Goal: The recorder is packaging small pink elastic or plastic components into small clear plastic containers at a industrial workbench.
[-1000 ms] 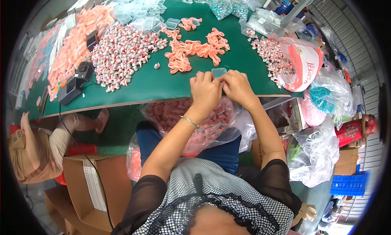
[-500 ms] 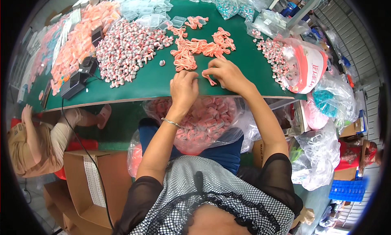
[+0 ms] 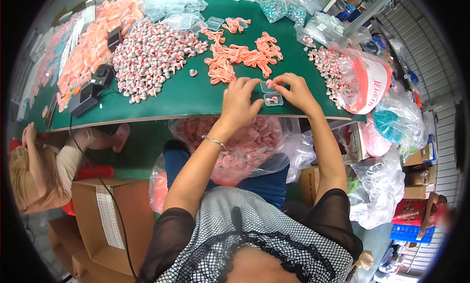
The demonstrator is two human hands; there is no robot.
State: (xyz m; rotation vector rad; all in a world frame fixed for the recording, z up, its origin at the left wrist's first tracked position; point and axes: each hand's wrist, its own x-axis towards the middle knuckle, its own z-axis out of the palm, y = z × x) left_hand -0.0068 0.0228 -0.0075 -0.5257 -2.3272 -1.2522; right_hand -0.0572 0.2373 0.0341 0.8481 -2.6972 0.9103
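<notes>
A small clear plastic case [image 3: 272, 99] lies open on the green table [image 3: 196, 99] near its front edge, with small pink pieces inside. My left hand [image 3: 240, 104] rests just left of the case, its fingers reaching toward the raised lid. My right hand [image 3: 290, 89] hovers over the case's far side and pinches a small coiled orange cord [image 3: 270, 83]. A tangle of orange cords [image 3: 235, 57] lies just beyond both hands. A large heap of pink and grey earpieces [image 3: 149, 55] covers the table's left middle.
A clear bag of filled cases [image 3: 240, 146] sits on my lap under the table edge. Black boxes [image 3: 93, 87] with a cable lie left. Empty clear cases [image 3: 181, 18], bagged parts [image 3: 362, 79], cardboard boxes [image 3: 105, 219] and another seated person [image 3: 44, 165] surround the spot.
Both hands have moved forward from the table's edge onto the table. The clear case now lies open between them, and my right hand has picked up an orange cord.
</notes>
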